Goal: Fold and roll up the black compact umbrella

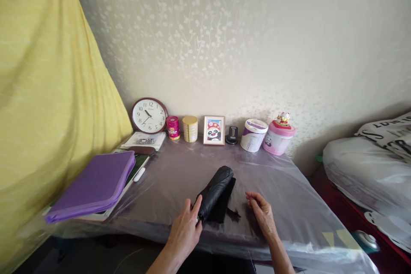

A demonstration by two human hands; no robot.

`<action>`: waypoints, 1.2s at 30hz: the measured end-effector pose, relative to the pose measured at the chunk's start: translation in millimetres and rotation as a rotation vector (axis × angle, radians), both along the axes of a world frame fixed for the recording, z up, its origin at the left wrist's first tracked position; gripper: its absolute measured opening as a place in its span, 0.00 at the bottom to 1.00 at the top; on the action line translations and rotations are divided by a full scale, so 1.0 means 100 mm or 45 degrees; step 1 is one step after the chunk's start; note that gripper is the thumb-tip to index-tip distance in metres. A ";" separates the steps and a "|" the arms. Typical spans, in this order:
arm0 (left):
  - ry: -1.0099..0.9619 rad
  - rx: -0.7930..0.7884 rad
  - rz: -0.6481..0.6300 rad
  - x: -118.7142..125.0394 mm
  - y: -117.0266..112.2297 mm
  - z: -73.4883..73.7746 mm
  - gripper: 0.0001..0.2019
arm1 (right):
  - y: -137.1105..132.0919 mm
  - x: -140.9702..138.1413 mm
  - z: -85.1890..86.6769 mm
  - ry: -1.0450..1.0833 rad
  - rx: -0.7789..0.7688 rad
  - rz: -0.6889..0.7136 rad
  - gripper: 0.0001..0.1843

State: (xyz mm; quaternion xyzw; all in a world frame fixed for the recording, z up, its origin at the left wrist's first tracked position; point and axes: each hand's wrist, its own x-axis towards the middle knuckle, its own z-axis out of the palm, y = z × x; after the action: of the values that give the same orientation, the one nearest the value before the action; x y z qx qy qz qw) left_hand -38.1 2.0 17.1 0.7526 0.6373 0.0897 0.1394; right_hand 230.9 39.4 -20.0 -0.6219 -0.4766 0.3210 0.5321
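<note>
A folded black umbrella [215, 189] points away from me at a slant over the table. My left hand [185, 225] is closed around its near end, where a bit of shiny metal shows. Under and beside the umbrella lies a flat piece of black cloth [221, 210], perhaps its cover, with a thin dark strap at its right. My right hand [261, 213] hovers or rests just right of the cloth, apart from it. Its fingers are loosely curled, with thumb and forefinger near each other, and I see nothing between them.
Plastic sheeting covers the table [180, 167]. A purple folder [93, 184] lies at the left on papers. Along the wall stand a clock [149, 115], a pink tin [173, 128], a yellow-lidded can [190, 130], a framed panda picture [214, 130] and two tubs [253, 137].
</note>
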 end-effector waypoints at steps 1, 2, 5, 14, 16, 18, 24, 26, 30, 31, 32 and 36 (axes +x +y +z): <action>-0.016 -0.025 0.007 -0.02 0.02 0.01 0.32 | 0.00 0.00 0.00 -0.002 -0.008 0.008 0.21; -0.046 -0.056 0.011 -0.04 0.04 0.02 0.32 | 0.00 0.00 0.01 -0.006 -0.015 0.013 0.21; -0.220 -0.152 0.025 -0.13 0.14 0.05 0.31 | -0.01 0.01 0.01 -0.024 -0.025 0.030 0.21; -0.009 -0.138 0.195 -0.35 0.19 0.15 0.29 | -0.01 0.00 -0.01 -0.081 -0.020 0.055 0.20; 0.152 -0.032 0.182 -0.33 0.12 0.12 0.30 | -0.01 -0.01 -0.01 -0.083 -0.020 0.052 0.20; 0.253 0.033 0.133 -0.29 0.07 0.07 0.35 | -0.01 -0.01 -0.01 -0.088 -0.022 0.048 0.19; 0.340 0.066 0.061 -0.19 0.15 -0.06 0.44 | 0.01 -0.01 -0.09 -0.177 -0.009 0.049 0.16; 0.313 0.048 0.078 -0.21 0.22 -0.03 0.43 | 0.02 0.00 -0.13 -0.199 0.002 0.050 0.16; 0.088 -0.067 0.111 -0.31 0.37 0.10 0.40 | 0.04 0.00 -0.15 -0.230 0.045 0.048 0.16; -0.058 -0.121 0.121 -0.35 0.40 0.15 0.39 | 0.03 -0.01 -0.14 -0.236 0.053 0.046 0.16; -0.257 -0.207 0.139 -0.37 0.43 0.19 0.38 | 0.03 -0.01 -0.13 -0.242 0.057 0.046 0.16; -0.628 -0.462 0.138 -0.40 0.42 0.32 0.29 | -0.01 -0.03 -0.07 -0.259 0.077 0.047 0.17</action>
State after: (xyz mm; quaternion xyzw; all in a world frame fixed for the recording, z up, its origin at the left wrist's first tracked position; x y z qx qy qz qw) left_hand -77.6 44.5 49.4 0.6359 0.6291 0.1616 0.4168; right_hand 228.1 38.1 -26.8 -0.6260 -0.5489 0.2515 0.4935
